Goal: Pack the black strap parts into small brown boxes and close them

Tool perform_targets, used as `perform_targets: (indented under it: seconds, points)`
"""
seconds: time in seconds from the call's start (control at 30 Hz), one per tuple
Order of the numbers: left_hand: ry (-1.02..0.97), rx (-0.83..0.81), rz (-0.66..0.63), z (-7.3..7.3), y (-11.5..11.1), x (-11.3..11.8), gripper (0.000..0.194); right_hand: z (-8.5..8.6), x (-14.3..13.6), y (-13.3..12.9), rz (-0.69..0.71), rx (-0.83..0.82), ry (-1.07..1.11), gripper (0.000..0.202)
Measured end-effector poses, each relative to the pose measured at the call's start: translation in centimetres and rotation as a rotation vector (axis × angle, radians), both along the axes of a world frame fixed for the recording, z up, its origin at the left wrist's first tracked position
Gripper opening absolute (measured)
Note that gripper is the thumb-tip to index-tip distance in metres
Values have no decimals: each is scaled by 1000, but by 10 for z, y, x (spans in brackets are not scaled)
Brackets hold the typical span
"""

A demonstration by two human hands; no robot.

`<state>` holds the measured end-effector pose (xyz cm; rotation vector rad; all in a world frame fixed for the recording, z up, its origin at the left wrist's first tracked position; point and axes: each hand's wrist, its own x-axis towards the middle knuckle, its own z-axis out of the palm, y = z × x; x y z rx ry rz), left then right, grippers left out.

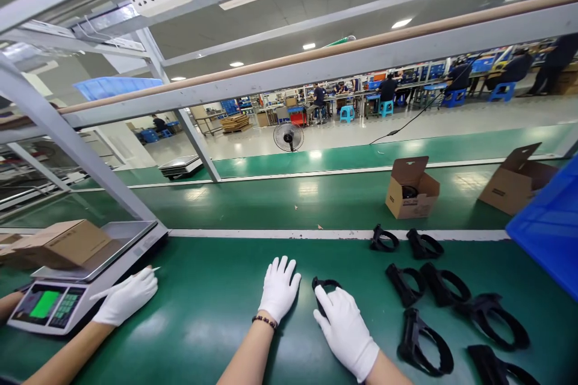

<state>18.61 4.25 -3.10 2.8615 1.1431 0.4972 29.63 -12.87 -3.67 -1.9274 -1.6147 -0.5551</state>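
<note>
My left hand (pixel 278 290), in a white glove with a beaded bracelet at the wrist, lies flat on the green tabletop with its fingers spread. It holds nothing. To its right, my right hand (pixel 347 326), also gloved in white, has its thumb and fingers closed over a black looped strap (pixel 332 283) with a thick end. The hand hides much of that strap. Several similar black looped straps (pixel 445 283) lie to the right of my right hand, some in rough rows.
A co-worker's gloved hand (pixel 129 298) holds a thin pen-like item on the left, beside a scale (pixel 58 307) bearing a cardboard box (pixel 67 243). Open cartons (pixel 412 201) stand beyond the white strip. A blue bin (pixel 548 234) juts in at right; frame posts (pixel 196 144) rise behind.
</note>
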Motion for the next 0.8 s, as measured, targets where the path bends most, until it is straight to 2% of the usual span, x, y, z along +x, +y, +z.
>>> perform_targets:
  seconds: [0.1,0.17,0.23,0.3,0.4,0.5,0.57,0.67,0.73,0.8]
  points:
    - [-61,26,-12,4,8,8,37,4,-1,1,17,1,3,26]
    - [-95,45,-43,16,14,22,36,5,-2,2,19,2,15,22]
    - [-123,60,-111,35,16,44,34,6,-3,2,10,5,31,19]
    - [-122,64,-210,58,13,75,33,6,-4,2,4,7,44,20]
    - [-58,55,-386,88,-2,132,35,6,-5,1,4,10,55,22]
    - [42,35,-524,109,-21,196,37,6,-6,1,-8,10,55,22]
    - [102,11,-556,117,-32,237,40,3,-6,3,-22,11,50,19]
    - [180,-50,-527,123,-38,287,43,-2,-6,8,-51,19,52,10]
    - [227,-102,-479,123,-36,310,42,-7,-6,13,-63,20,59,3]
    - [265,-141,-426,122,-30,324,39,-10,-6,18,-73,20,66,10]
